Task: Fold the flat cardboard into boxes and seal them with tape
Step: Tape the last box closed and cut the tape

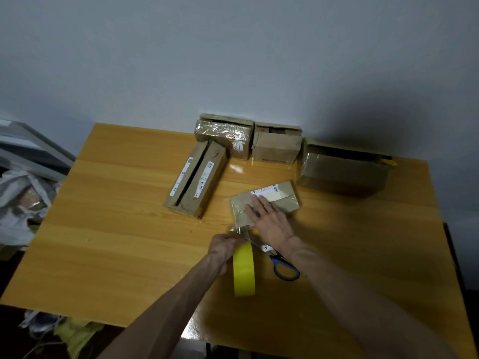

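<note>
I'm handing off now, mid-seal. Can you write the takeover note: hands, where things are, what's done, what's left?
Left hand grips the tape roll, tape stretched to the small box.
Right hand presses flat on that box.
Scissors lie by the right wrist.
Done: tape laid on the small box.
Left: cut the tape; the long box seam still gapes.

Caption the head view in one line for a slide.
Right hand presses the small box; left hand holds the yellow tape roll, tape stretched to the box.

yellow wooden table (108, 242); on it five cardboard boxes (197, 180), blue-handled scissors (282, 265).
</note>
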